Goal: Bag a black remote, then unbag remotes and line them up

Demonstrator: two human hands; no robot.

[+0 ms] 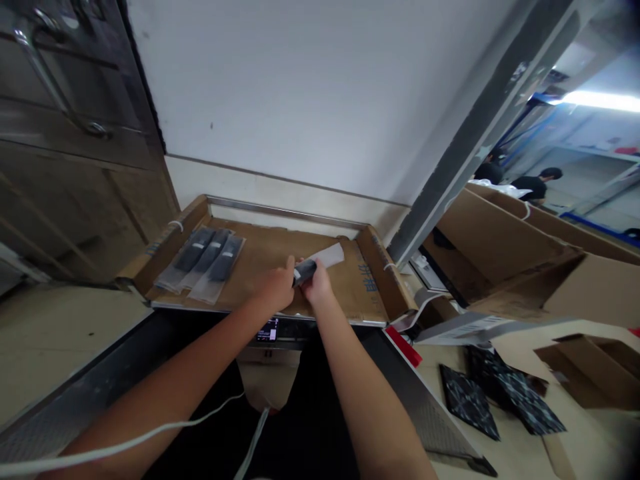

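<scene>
My left hand is closed on the near end of a dark folded bundle with a small white band. My right hand grips the same bundle from the right side. A whitish translucent plastic bag extends from its far end; how much of the bundle is inside it I cannot tell. To the left, three similar dark bundles in clear bags lie side by side, partly overlapping. All rest on a cardboard-lined work surface.
Raised cardboard sides bound the surface, with a white wall behind. A large open carton stands at right, above dark patterned pieces on the floor. A white cable crosses my left forearm. Two people are in the background.
</scene>
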